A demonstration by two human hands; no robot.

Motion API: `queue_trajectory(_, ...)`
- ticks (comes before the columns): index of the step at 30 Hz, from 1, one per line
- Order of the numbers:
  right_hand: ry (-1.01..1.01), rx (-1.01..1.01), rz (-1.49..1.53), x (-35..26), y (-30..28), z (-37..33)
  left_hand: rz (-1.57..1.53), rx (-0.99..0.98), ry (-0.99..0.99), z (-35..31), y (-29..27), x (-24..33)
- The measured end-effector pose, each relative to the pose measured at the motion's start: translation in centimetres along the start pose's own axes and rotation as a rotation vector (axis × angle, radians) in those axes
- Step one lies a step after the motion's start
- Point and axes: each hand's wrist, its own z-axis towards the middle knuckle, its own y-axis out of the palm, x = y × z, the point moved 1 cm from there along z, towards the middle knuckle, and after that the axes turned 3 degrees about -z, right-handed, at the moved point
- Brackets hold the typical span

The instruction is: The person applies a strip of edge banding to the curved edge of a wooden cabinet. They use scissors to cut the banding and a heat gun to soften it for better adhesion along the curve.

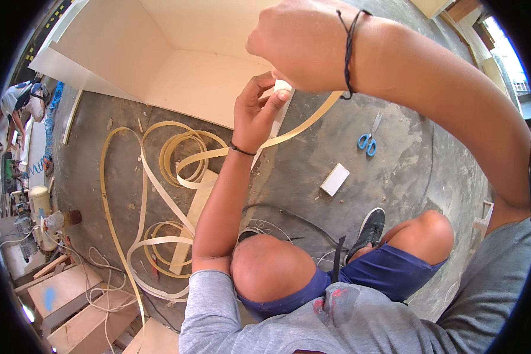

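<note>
A large pale cabinet carcass [183,71] lies ahead of me, its inside facing up toward me. My left hand [255,112] is at its near right edge, thumb and fingers closed round a narrow white edging strip [282,86] along the panel edge. Just above it, my right hand [301,47] is curled into a fist, knuckles up. Its fingertips are hidden, so what it grips cannot be made out. Long cream edge banding [186,141] lies in loose coils on the floor to the left, and one length passes behind my left wrist toward the right.
Scissors with blue handles [367,141] and a small white block [335,179] lie on the concrete floor. A dark cable [289,213] runs near my feet. At the left are wooden boards [65,295], a compressor-like tank [40,209], a blue coiled hose [54,118] and another person [26,100].
</note>
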Motion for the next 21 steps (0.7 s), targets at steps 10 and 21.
queue_trajectory(10,0.131,0.325,0.406,6.2,0.2,-3.8,0.050,0.021,0.003,0.1,0.1,0.2)
queue_trajectory(21,-0.167,0.589,0.415,7.7,2.3,-1.9,0.159,0.126,-0.046,-2.1,0.1,0.2)
